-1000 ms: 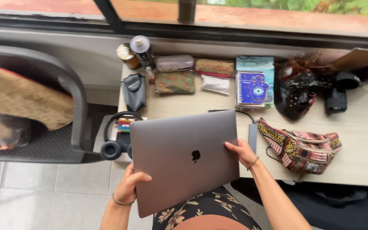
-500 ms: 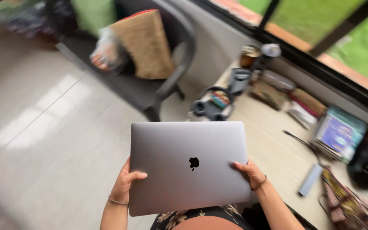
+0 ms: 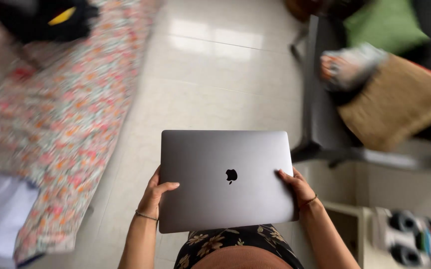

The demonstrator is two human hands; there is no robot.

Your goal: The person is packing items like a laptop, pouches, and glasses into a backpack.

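A closed grey laptop (image 3: pixel 215 169) is held flat in front of my body, over the tiled floor. My left hand (image 3: pixel 154 195) grips its left edge, thumb on the lid. My right hand (image 3: pixel 297 187) grips its right edge, fingers on top. Both wrists wear thin bracelets. Below the laptop shows my dark floral clothing (image 3: pixel 235 244).
A floral-patterned cloth (image 3: pixel 56 124) covers a low surface on the left. A dark chair (image 3: pixel 325 129) with a tan cushion (image 3: pixel 400 104) and green pillow (image 3: pixel 385 22) stands at the right. Headphones (image 3: pixel 417 241) lie at the lower right on a pale desk corner. Pale floor tiles (image 3: pixel 215 74) lie ahead.
I have turned left, away from the desk. The laptop stays in both hands; the desk has slid out of view to the right and the chair now sits at the right.
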